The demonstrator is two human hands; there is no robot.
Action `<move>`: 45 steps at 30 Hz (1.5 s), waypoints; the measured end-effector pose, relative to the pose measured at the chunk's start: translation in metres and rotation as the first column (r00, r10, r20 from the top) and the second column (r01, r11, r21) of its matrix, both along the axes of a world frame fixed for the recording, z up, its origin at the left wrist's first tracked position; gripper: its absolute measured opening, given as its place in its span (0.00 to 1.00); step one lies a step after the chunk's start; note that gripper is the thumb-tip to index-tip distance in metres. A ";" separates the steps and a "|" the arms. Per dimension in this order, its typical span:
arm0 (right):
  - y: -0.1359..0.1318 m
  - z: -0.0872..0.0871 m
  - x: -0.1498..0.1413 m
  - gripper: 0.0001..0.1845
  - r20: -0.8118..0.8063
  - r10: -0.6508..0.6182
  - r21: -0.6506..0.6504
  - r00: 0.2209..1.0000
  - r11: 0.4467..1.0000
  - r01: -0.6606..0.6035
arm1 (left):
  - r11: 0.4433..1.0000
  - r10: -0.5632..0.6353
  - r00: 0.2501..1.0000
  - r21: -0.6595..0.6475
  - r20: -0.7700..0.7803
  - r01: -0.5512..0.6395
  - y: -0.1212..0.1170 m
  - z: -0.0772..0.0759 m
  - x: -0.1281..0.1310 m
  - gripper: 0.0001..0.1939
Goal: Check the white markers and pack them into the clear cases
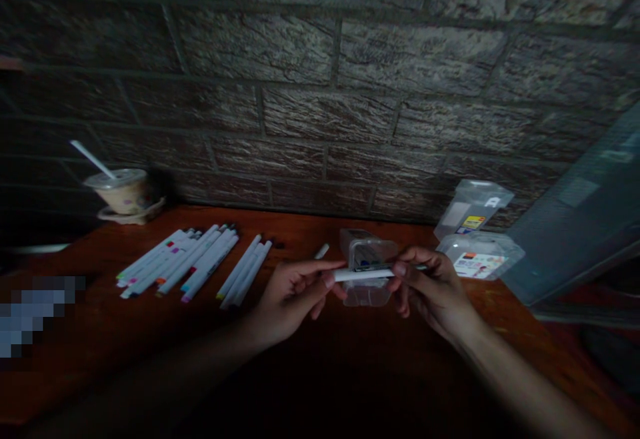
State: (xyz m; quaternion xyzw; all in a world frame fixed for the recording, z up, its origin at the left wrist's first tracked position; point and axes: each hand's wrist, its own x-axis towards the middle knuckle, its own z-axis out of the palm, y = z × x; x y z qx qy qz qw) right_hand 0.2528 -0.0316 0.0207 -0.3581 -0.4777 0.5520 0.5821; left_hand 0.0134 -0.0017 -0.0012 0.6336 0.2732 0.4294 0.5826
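My left hand [295, 291] and my right hand [427, 282] each pinch one end of a white marker [363, 273], held level above the wooden table [125, 332]. Right behind the marker stands a clear plastic marker case [367, 252]. Another white marker [321, 251] lies on the table just beyond my left hand. Several white markers with coloured ends [180, 262] lie in a row to the left, and a smaller group of markers [245, 271] lies nearer my left hand.
A cup with a straw [123, 189] stands at the back left by the brick wall [320, 92]. Two clear plastic packages [477, 235] sit at the back right, beside a slanted grey panel [585, 219]. A blurred patch [35, 312] lies at the left edge.
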 end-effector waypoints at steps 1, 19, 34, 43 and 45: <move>0.000 0.000 0.000 0.14 0.008 0.004 0.013 1.000 1.000 -0.004 | 1.000 0.009 1.000 0.004 -0.010 -0.009 0.000 -0.001 0.000 0.25; 0.001 -0.007 -0.002 0.10 0.031 0.098 0.080 0.995 0.992 -0.100 | 0.986 0.157 0.976 0.079 -0.152 -0.147 0.003 0.002 0.000 0.13; 0.000 -0.008 -0.002 0.07 0.093 0.082 0.167 0.992 0.981 -0.097 | 0.978 0.135 0.989 0.169 -0.058 -0.124 0.006 -0.004 0.002 0.08; -0.001 -0.008 -0.002 0.07 0.159 0.080 0.204 0.984 0.972 -0.112 | 0.994 0.055 0.998 0.095 0.005 -0.055 0.007 -0.005 0.001 0.10; 0.000 -0.008 -0.002 0.06 0.156 0.077 0.200 0.985 0.974 -0.108 | 0.995 0.048 0.999 0.084 0.020 -0.049 0.007 -0.005 0.001 0.10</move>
